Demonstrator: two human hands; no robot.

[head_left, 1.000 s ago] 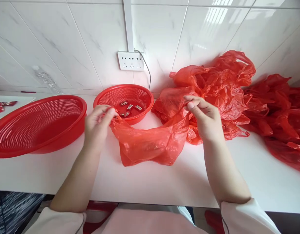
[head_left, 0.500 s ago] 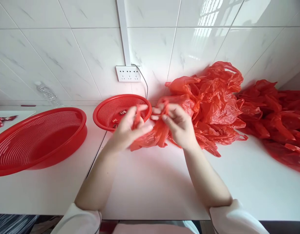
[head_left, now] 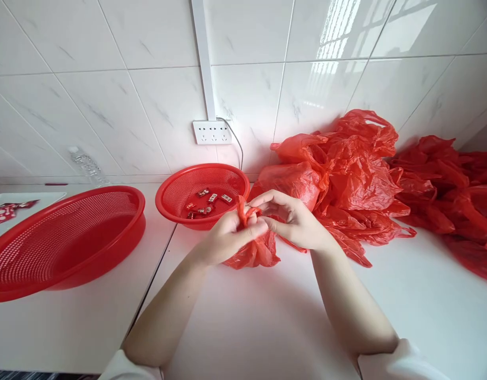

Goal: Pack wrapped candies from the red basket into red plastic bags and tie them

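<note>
Left hand [head_left: 227, 237] is clamped round the twisted top of a thin red plastic bag [head_left: 261, 256], just front-right of the small round red plastic basket [head_left: 188, 222], probably so it won't slip; right hand [head_left: 297, 221] crowds in, can't tell if it's gripping too

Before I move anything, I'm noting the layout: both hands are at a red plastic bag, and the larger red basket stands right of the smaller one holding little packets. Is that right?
No: in the head view, the larger red basket stands left of the smaller one holding little packets. The left hand and right hand are at a red plastic bag.
</note>
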